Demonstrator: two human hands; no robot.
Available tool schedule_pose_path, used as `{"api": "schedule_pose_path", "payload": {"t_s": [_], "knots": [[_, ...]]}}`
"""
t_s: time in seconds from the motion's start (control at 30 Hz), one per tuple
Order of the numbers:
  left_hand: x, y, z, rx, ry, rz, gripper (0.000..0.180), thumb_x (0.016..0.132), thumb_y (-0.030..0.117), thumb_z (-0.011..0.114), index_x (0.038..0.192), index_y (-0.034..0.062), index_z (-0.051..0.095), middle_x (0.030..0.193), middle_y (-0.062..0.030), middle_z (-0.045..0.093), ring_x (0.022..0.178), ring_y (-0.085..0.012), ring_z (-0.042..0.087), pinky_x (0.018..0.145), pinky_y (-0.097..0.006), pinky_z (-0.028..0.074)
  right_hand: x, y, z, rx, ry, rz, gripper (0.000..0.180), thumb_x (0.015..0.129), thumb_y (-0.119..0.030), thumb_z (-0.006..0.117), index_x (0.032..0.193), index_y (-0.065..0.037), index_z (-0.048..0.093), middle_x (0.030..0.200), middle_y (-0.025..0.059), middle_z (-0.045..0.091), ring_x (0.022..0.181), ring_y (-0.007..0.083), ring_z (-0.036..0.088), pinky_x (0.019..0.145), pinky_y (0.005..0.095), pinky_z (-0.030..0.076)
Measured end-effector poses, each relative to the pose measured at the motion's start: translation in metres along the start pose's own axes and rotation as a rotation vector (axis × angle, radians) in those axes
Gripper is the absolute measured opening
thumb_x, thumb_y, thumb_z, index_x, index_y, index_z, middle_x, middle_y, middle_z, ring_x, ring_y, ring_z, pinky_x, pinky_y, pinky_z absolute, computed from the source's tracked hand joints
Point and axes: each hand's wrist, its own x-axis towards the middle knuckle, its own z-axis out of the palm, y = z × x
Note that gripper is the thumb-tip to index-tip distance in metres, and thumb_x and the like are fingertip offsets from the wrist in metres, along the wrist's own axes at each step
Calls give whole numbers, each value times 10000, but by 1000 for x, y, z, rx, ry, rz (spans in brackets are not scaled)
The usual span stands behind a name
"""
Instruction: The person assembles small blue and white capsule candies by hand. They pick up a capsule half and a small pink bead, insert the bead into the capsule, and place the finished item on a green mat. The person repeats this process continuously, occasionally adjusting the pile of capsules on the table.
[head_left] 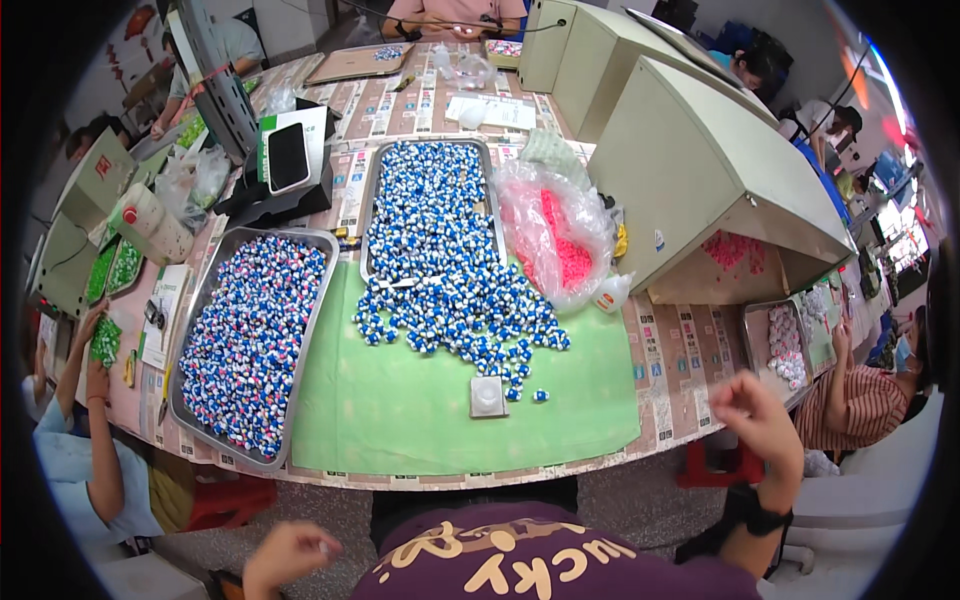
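Observation:
My left hand [293, 551] hangs low at the left, off the table's edge, with its fingers curled together; anything in them is too small to make out. My right hand [757, 417] is raised off the table's right edge, fingers bent in toward the thumb, and what they hold, if anything, I cannot make out. A loose heap of small blue-and-white beads [470, 320] spills out of a metal tray [367, 235] onto a green mat [400, 420]. Near the heap's front lies a small square pale block [488, 397] with a round shape in its top.
A second metal tray [306, 362] at the left holds blue, white and pink beads. Behind the heap lies a clear bag [520, 215] of pink pieces beside a small white bottle [612, 293]. A large beige box [700, 170] stands at the right. Co-workers sit on both sides.

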Motion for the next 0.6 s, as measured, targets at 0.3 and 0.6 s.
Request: {"api": "schedule_pose_path", "payload": {"t_s": [0.3,0.6], "knots": [[-84,120,-41,505,-595,-212,270,895,207,654,1152,133,693,1002,-51,714,841,-169,680,761,-295,541,-53,-45,-70,-221,-187,297,305,743,-35,745,1025,-13,630,904,74,720,836,123,679,708,271,539],[21,261,-111,114,-48,922,157,783,56,726,913,-28,700,888,-111,676,726,-153,657,634,-255,522,129,-116,25,-141,-242,-432,145,903,-110,614,998,-2,635,861,46,662,811,105,597,736,274,497]]}}
